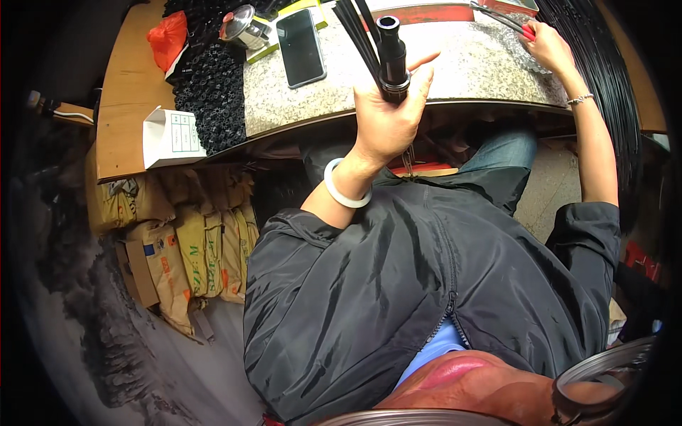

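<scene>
My left hand (387, 124), with a white bangle on its wrist, is wrapped round a black stepped tube (392, 57) near the table's front edge. The tube stands nearly upright with its open round end up. Several thin black rods (357, 32) run up and away beside it; their lower ends are hidden at the hand. One finger of that hand points out to the right. At the far right, my right hand (553, 51) is closed on a red-gripped tool (528, 32) with two thin metal arms. Clear crinkled plastic (513, 44) lies beneath it.
On the speckled tabletop (455, 71) lies a dark phone (300, 50), with a shiny metal container (245, 28) behind it. Small black parts (217, 106) are heaped on the left, beside a white box (170, 136) and a red bag (168, 39). Long black rods (597, 78) line the right.
</scene>
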Demonstrator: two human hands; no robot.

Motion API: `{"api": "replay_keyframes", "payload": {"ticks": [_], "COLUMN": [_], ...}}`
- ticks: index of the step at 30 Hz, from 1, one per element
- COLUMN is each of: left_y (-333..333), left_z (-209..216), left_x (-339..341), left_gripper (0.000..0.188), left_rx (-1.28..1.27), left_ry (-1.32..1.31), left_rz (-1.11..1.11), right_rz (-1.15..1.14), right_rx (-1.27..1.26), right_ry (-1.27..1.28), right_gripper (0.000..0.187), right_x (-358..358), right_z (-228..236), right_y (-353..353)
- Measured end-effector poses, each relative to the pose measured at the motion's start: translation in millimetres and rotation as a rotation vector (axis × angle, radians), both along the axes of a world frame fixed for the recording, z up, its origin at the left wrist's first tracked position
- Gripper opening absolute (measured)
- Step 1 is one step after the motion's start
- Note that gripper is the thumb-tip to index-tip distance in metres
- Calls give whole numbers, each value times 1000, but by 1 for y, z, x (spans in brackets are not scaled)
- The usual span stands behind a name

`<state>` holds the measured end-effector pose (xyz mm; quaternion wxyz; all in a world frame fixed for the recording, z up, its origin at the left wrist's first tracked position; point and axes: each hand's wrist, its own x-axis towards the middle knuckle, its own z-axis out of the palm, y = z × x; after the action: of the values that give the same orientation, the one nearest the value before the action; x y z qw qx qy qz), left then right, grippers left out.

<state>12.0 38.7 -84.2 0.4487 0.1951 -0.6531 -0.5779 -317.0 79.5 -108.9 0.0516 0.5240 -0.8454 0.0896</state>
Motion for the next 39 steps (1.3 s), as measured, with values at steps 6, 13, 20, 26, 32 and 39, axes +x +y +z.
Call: {"api": "replay_keyframes", "payload": {"ticks": [6, 13, 20, 26, 32, 39], "left_y": [1, 1, 4, 15, 24, 25], "left_z": [-3, -5, -3, 2, 2, 5], "left_x": [0, -1, -2, -12, -22, -10], "left_gripper": [21, 23, 8, 12, 2, 8], "left_rx": [39, 46, 77, 73, -9, 62], "left_ry": [-16, 19, -61, -83, 108, -9], "left_rz": [16, -4, 2, -25, -22, -57], "right_rz": [74, 969, -119, 353, 792, 897], "right_rx": [118, -757, -130, -577, -801, -888], "right_ry": [-38, -731, -50, -443, -316, -290], "right_gripper": [31, 35, 21, 21, 18, 23], "right_x": [-20, -35, 24, 84, 164, 170], "right_z": [-10, -33, 30, 39, 48, 49], "right_y": [-5, -4, 12, 38, 44, 39]}}
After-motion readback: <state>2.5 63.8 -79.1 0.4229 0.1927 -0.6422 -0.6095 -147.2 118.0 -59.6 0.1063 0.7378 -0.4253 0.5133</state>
